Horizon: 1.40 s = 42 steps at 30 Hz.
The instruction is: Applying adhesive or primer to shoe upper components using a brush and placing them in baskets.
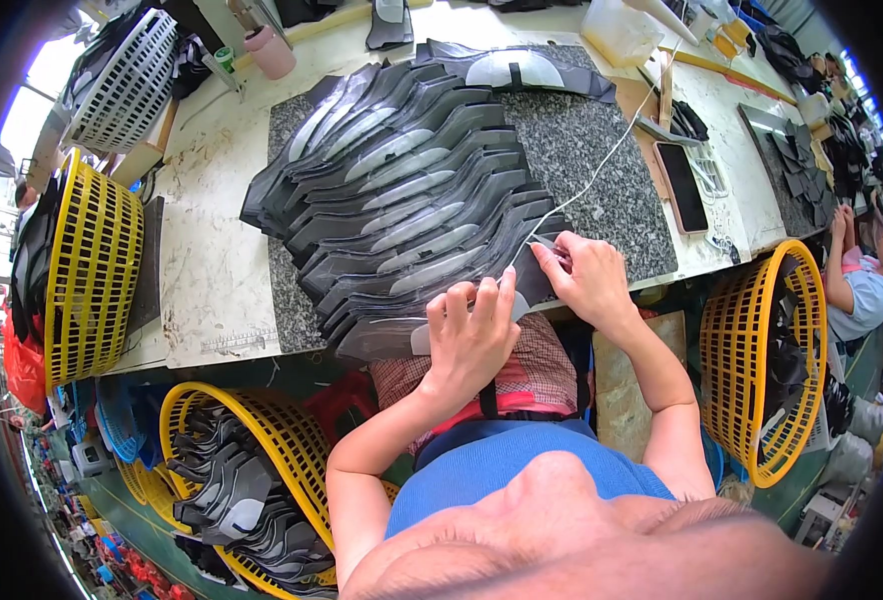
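Overlapping dark grey and black curved shoe-upper pieces [402, 185] lie in rows on a speckled stone slab, several with pale grey patches. My left hand [470, 340] lies at the nearest piece, its fingers apart and their tips on the surface; the thumb is mostly hidden. A thin white strip [602, 163] comes down from the upper right to this piece's edge and passes by the left index fingertip. My right hand [590, 278] is closed, pinching the strip with thumb and index finger at the piece's right end.
A phone [682, 187] lies right of the slab [602, 150]. Yellow baskets [92, 270] flank the table, one at lower left [282, 440] full of similar pieces, another at right [762, 360]. At the back stand a pink cup [270, 52] and a translucent container [622, 32]. Another person [857, 285] sits far right.
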{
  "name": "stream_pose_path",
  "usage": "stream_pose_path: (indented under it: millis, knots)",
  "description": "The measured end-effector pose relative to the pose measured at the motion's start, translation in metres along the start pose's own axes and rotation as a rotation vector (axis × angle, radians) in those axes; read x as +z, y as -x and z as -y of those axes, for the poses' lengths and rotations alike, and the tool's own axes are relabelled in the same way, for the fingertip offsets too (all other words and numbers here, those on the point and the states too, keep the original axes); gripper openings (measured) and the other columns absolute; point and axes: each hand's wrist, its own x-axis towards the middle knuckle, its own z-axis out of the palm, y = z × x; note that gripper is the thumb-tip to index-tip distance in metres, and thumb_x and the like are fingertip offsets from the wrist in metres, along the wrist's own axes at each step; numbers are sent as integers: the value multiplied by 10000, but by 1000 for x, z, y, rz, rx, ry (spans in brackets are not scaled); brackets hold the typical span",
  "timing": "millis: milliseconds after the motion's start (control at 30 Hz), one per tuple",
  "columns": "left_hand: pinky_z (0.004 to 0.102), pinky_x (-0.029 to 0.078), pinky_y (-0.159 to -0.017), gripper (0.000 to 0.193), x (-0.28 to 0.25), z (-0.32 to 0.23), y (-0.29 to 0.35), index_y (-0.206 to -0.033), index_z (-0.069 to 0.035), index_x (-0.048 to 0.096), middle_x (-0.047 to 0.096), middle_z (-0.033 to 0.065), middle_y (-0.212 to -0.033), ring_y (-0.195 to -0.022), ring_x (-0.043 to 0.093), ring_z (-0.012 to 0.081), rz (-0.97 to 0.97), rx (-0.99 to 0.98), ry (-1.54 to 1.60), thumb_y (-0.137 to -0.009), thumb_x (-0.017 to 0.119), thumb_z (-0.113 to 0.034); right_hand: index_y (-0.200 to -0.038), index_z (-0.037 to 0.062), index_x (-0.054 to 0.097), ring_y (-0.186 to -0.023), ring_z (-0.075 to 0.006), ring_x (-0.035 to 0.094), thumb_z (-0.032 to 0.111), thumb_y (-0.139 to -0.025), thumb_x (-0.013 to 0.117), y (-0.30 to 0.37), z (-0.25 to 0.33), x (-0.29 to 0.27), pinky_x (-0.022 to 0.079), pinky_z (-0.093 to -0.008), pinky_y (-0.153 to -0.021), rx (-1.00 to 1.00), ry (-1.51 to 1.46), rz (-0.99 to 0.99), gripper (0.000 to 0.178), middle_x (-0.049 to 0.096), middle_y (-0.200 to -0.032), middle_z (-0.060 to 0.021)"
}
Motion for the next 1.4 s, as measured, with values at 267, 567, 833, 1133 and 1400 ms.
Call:
stream_pose_path:
  millis: [267,567,833,1133,1400]
  knots:
    - [389,362,-912,560,2,0,2,-1329,-133,683,552,3,-1139,-1061,519,205,-22,-3,10,-782,698,-251,-750,47,651,-663,-376,710,400,-977,682,-6,3,14,539,-477,-603,-66,27,-62,421,691,-677,-162]
    - [437,321,-951,578,3,-1,1,-1361,-154,662,524,32,-1169,-1115,479,243,12,-35,95,-792,726,-237,-769,40,637,-517,-152,528,356,-899,816,-9,-28,-15,410,-336,-508,-171,-331,-91,386,552,-596,-48]
    - [471,326,-919,538,-14,4,4,-1300,-190,688,573,38,-1182,-1087,512,267,-184,-85,286,-768,771,-198,-1019,4,694,-1000,-309,680,19,-889,738,-76,-90,7,538,-359,-850,-374,-258,-101,139,665,-1090,-139]
    - [405,561,-769,363,-28,8,13,-1209,-49,666,641,97,-1134,-939,661,282,-435,-54,692,-866,761,-117,-1029,21,585,-810,-97,471,69,-1069,587,-38,-88,-10,399,-238,-714,-171,-653,-273,63,508,-905,-7]
    - [409,585,-771,549,-56,15,34,-1455,-53,553,647,151,-1104,-935,698,336,-61,-19,1304,-945,731,-151,-870,54,650,-498,-194,487,218,-868,834,78,22,5,314,-351,-496,-492,-452,187,246,598,-655,-60]
